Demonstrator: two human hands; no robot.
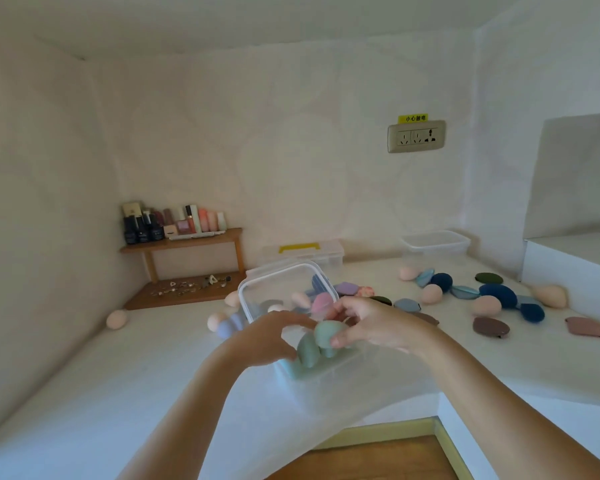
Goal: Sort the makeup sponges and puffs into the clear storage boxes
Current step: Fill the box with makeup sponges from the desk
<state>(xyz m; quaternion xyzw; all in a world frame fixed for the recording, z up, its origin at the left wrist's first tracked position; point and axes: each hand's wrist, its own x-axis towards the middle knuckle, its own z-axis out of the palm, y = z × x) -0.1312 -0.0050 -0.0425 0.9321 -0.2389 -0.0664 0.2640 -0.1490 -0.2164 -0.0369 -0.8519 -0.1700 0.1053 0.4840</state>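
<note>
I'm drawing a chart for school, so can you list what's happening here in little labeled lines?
Right hand: pinches a green sponge
Left hand: against the clear box, grip unclear
Second green sponge: just below the first
Counter: loose peach sponges, navy puffs, brown puffs
Back: empty box; yellow-handled box

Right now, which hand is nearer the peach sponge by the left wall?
Left. The left hand is right of the peach sponge, at the clear box; the right hand is farther right, holding a green sponge.
</note>
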